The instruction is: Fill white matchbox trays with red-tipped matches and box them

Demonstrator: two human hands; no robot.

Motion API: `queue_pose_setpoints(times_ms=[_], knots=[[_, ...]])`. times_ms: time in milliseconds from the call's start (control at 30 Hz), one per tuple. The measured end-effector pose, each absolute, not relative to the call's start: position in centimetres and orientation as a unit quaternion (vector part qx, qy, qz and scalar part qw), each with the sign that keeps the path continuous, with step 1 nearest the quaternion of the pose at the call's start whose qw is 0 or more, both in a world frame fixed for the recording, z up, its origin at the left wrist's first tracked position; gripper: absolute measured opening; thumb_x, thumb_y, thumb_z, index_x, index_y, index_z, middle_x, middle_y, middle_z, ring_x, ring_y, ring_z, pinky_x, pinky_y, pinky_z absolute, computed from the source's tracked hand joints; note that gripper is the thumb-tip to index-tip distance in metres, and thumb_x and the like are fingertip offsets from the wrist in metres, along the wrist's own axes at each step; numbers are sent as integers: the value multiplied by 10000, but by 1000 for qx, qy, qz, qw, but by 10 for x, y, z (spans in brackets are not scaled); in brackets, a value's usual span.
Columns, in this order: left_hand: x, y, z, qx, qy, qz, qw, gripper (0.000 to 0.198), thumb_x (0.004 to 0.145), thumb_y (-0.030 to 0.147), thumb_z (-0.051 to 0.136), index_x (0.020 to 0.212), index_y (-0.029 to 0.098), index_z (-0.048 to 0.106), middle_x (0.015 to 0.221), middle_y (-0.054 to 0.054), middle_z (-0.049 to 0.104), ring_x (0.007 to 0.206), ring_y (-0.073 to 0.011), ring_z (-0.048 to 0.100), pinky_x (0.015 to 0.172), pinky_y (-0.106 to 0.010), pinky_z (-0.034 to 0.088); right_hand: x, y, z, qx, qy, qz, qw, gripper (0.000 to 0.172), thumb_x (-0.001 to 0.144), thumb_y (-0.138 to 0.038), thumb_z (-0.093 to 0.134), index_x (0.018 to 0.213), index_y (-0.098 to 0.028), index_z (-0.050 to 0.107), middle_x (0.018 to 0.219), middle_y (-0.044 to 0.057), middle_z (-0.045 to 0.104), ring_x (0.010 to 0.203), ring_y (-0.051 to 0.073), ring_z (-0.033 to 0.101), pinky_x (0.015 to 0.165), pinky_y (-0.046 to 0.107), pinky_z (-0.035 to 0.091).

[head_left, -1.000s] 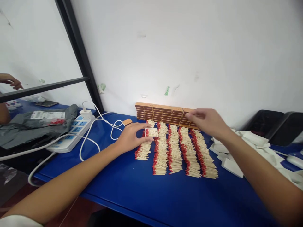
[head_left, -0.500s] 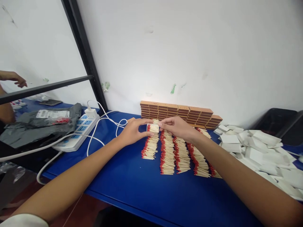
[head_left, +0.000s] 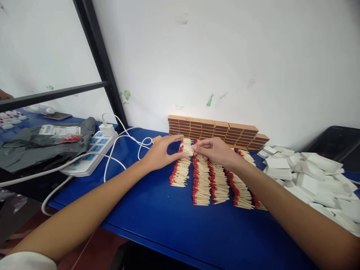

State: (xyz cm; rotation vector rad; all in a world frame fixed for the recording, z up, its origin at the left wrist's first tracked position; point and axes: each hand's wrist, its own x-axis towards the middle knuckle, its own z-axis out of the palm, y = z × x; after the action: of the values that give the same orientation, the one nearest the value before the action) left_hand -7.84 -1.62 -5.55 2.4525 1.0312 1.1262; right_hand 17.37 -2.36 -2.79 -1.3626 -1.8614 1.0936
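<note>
Several rows of red-tipped matches lie side by side on a blue table. At the far end of the leftmost rows my left hand and my right hand meet, both pinching a small white matchbox tray with matches in it. Just behind my fingers stands a low wall of stacked brown matchbox sleeves against the white wall.
A heap of white matchbox trays lies at the right, with a black bin behind it. At the left are a white power strip with cables, a grey plastic bag and a black metal frame.
My right hand came back from the stacked brown sleeves and joined my left hand on the small white tray. The view shifted slightly; the other person's hand at far left has almost left the frame.
</note>
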Motion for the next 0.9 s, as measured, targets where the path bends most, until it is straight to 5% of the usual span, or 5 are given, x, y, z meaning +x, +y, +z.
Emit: queue_pose_setpoints(times_ms=[200,467,633,900], knots=[[-80,-18,-48,775,408,476,79,421,1010,477,673,1331,208,642,1148,-59,813,1146,-237,746,1026,-414,592,181,-8,-31,-552,-677,368,321,412,821,-599,799,877,-191,817,921,123,811,586,146,577,448,267,378],[-85,-16,-44,760,429,485,43,375,1017,483,644,1262,199,665,1101,-54,810,1097,-219,735,865,-320,610,176,4,-38,-551,-714,302,307,359,830,-545,792,871,-190,831,866,99,821,672,208,697,559,310,512],[-85,-17,-43,771,430,468,38,380,1027,507,624,1247,200,672,1071,-46,802,1073,-221,719,905,-340,593,174,4,-42,-554,-723,267,315,249,856,-450,788,887,-207,839,869,77,828,845,263,773,732,343,581],[-87,-7,-59,838,443,314,54,408,1082,483,476,1269,185,684,1077,-79,816,1098,-298,726,1034,-489,539,171,1,-44,-548,-742,233,309,263,866,-473,776,888,-218,838,873,68,828,842,279,779,691,339,570]])
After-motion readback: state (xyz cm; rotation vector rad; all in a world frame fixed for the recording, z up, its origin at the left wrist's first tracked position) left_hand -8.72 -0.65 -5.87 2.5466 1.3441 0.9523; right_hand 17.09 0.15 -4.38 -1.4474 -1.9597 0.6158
